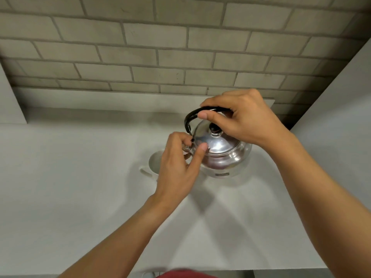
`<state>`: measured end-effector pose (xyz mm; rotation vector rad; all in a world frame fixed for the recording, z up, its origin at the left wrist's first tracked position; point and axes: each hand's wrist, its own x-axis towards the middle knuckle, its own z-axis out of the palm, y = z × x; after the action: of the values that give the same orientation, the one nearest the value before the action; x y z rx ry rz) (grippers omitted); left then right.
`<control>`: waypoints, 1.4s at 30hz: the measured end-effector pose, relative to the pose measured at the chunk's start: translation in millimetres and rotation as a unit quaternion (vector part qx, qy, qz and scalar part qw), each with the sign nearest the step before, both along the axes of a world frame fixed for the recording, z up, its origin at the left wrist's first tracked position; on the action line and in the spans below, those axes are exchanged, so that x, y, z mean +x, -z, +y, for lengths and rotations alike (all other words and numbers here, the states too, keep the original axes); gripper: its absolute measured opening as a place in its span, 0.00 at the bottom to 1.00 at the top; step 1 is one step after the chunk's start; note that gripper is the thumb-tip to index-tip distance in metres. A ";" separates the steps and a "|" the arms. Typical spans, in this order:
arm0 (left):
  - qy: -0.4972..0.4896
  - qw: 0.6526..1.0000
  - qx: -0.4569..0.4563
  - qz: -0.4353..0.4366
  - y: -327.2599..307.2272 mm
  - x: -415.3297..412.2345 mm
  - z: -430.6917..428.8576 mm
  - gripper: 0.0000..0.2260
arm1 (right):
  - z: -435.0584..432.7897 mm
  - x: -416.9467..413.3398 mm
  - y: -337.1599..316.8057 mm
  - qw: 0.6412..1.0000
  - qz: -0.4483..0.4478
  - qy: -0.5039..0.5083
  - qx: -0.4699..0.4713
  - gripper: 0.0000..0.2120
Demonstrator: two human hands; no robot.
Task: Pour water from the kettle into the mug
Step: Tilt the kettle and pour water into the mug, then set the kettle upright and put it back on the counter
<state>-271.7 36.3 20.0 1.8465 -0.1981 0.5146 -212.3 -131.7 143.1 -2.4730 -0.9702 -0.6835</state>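
My right hand [245, 119] has its grip clamped on the steel kettle [219, 151]'s black handle [192, 115]; left hand [178, 163] pinches its spout over the mug [153, 163]. Slick, likely heavy.

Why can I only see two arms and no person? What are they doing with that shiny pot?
The camera sits on the person's head and looks down, so you see what they see: their own two arms reaching forward. There is just this one picture, taken from up there.

The shiny pot is a metal kettle. The right hand has its grip closed around the kettle's black handle, which arches over the lid. The left hand is at the front of the kettle, with its fingers near the spout end; I can't tell exactly what it is pinching there.

Just behind the left hand stands a white mug, partly hidden, next to the kettle. Both stand on a pale counter, with a brick wall behind. No water is showing yet.
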 end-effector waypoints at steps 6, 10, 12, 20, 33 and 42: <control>0.019 0.996 0.079 0.024 -23.6 19.1 5.6 0.19 | -14.7 -5.1 19.5 0.995 0.047 0.032 0.082 0.12; 0.061 0.989 0.131 0.033 -32.5 25.3 3.4 0.16 | -22.0 -8.8 31.7 0.991 0.060 0.043 0.109 0.11; 0.072 0.988 0.133 0.039 -31.0 28.2 2.0 0.13 | -26.8 -8.6 37.8 0.990 0.064 0.048 0.120 0.11; 0.081 0.983 0.159 0.053 -27.0 58.5 -5.2 0.14 | -56.1 12.3 73.8 0.982 0.135 0.115 0.072 0.24; 0.051 0.980 0.176 0.081 -0.6 227.1 -11.2 0.14 | -80.2 168.2 124.1 0.944 0.266 0.161 0.107 0.16; 0.077 0.970 0.158 0.171 24.7 263.6 0.2 0.17 | -65.1 208.0 155.5 0.920 0.329 0.172 0.126 0.15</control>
<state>-8.1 36.6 -4.7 2.1753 -0.1962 0.0515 -4.3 -196.7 -12.4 -2.3869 -0.1827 -0.0306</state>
